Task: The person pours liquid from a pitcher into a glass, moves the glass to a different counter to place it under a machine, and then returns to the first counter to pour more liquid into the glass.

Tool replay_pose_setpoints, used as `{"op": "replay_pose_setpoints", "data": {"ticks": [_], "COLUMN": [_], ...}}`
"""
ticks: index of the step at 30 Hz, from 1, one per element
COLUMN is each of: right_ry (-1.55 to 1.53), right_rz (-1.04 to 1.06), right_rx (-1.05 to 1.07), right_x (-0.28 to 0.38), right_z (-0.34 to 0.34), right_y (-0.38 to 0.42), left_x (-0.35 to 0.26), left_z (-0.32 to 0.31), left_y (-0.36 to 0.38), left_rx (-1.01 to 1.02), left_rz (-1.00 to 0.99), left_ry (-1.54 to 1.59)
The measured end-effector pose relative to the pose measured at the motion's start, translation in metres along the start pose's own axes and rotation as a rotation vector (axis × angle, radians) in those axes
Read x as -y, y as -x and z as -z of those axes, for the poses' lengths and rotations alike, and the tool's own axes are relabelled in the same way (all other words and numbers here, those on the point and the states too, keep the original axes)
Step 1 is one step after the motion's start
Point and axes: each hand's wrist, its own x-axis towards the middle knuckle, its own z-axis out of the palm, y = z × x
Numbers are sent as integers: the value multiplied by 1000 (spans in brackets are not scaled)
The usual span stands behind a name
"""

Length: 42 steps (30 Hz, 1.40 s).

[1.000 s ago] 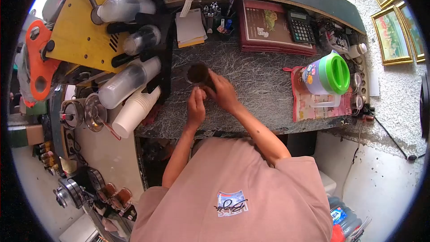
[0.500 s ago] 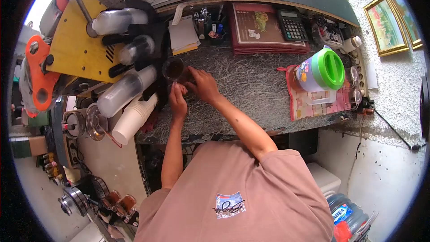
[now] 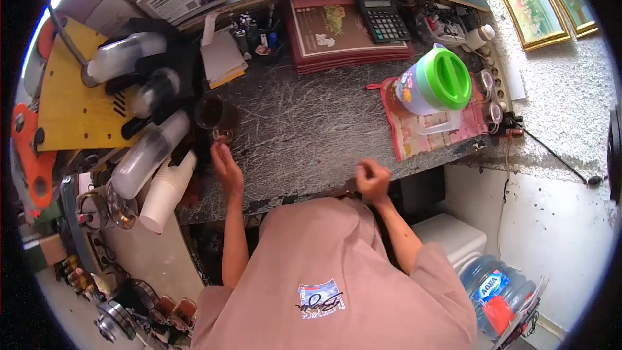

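A dark-filled glass mug [image 3: 208, 110] stands on the left part of the worn counter [image 3: 304, 123], near the stacks of cups. My left hand [image 3: 228, 170] reaches up to it, fingertips closed at the handle on its near side. Apart from the mug, my right hand [image 3: 374, 183] is over the counter's front edge, its fingers curled in with nothing visible in them. To its upper right, a jug with a green lid [image 3: 449, 79] rests on a pink patterned cloth [image 3: 408, 136].
Plastic cup stacks [image 3: 152, 155] and a white paper cup stack [image 3: 167, 194] jut out at the left by a yellow panel [image 3: 71, 91]. Maroon menu folders [image 3: 327, 42] with a calculator [image 3: 383, 19] lie at the back. A water bottle [image 3: 495, 291] is below right.
My right hand has left the mug and moved right and back toward the counter's front edge. My left hand stays at the mug. The whole view has shifted, with things appearing further left.
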Motion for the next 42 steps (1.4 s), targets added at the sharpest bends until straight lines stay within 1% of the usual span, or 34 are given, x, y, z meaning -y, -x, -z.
{"op": "replay_pose_setpoints", "data": {"ticks": [2, 3, 4, 6, 7, 8, 9, 10, 12, 13, 14, 15, 16, 17, 18, 20, 21, 22, 23, 24, 26, 27, 28, 30, 31, 33, 35, 36, 37, 38, 39, 40, 41, 42], "right_ry": [79, 85, 89, 241, 224, 266, 400, 531, 693, 615, 537, 504, 501, 537, 573, 453, 289, 126, 83, 84, 205, 293, 290, 195, 195, -102, -407, -506, -605, -772, -940, -1216, -1305, -1475], "right_rz": [-114, -180, -246, -310, -352, -336, -315, -289, -351, -422, -490, -681, -672, -665, -655, -479, -445, -415, -338, -338, -411, -401, -403, -310, -315, -358, -307, -307, -306, -346, -384, -494, -595, -715], "right_rx": [-203, -334, -466, -715, -813, -848, -918, -985, -927, -897, -865, -699, -701, -619, -536, -564, -578, -589, -631, -626, -770, -819, -819, -912, -904, -977, -929, -899, -868, -835, -797, -736, -659, -575], "right_x": [-15, -37, -61, -96, -98, -136, -164, -183, -181, -187, -190, -187, -189, -190, -197, -225, -224, -232, -242, -237, -213, -187, -172, -151, -138, -106, -68, -66, -62, -48, -31, -7, 7, 15], "right_z": [46, 64, 82, 125, 148, 178, 205, 224, 256, 267, 276, 288, 293, 296, 301, 310, 307, 305, 301, 299, 284, 273, 265, 252, 243, 223, 201, 188, 175, 155, 133, 117, 98, 80], "right_y": [12, 13, 14, -11, -32, -46, -63, -83, -125, -143, -157, -166, -170, -172, -174, -168, -165, -161, -159, -158, -147, -139, -132, -108, -94, -56, -22, 1, 21, 31, 37, 39, 38, 36], "left_x": [-1, 13, 17, 19, 16, 9, 2, -2, -12, -25, -25, -26, -26, -28, -28, -27, -26, -26, -25, -25, -27, -30, -35, -41, -43, -46, -51, -53, -55, -57, -61, -67, -75, -87], "left_z": [-6, -6, -5, -5, -6, -8, -11, -15, -20, -22, -24, -26, -29, -31, -32, -34, -35, -34, -33, -33, -30, -29, -28, -27, -27, -26, -31, -33, -36, -39, -43, -46, -49, -53], "left_y": [17, 23, 33, 49, 54, 60, 64, 65, 68, 70, 71, 71, 71, 72, 72, 76, 77, 79, 81, 81, 77, 75, 73, 71, 70, 71, 70, 69, 68, 67, 67, 67, 66, 65], "left_rx": [-117, -164, -158, -132, -122, -41, 37, 40, 196, 263, 257, 343, 427, 447, 434, 500, 485, 526, 571, 568, 627, 633, 653, 670, 678, 695, 708, 716, 766, 813, 817, 894, 970, 974], "left_rz": [23, 7, 12, 26, 25, -1, -29, -35, -165, -153, -157, -217, -277, -339, -339, -361, -357, -316, -275, -271, -355, -356, -337, -307, -282, -249, -180, -178, -183, -192, -191, -172, -154, -157], "left_ry": [23, 17, 21, -182, -179, -196, -212, -210, -285, -351, -349, -343, -337, -335, -330, -313, -307, -312, -318, -318, -337, -342, -321, -308, -299, -299, -260, -268, -244, -217, -223, -210, -197, -204]}}
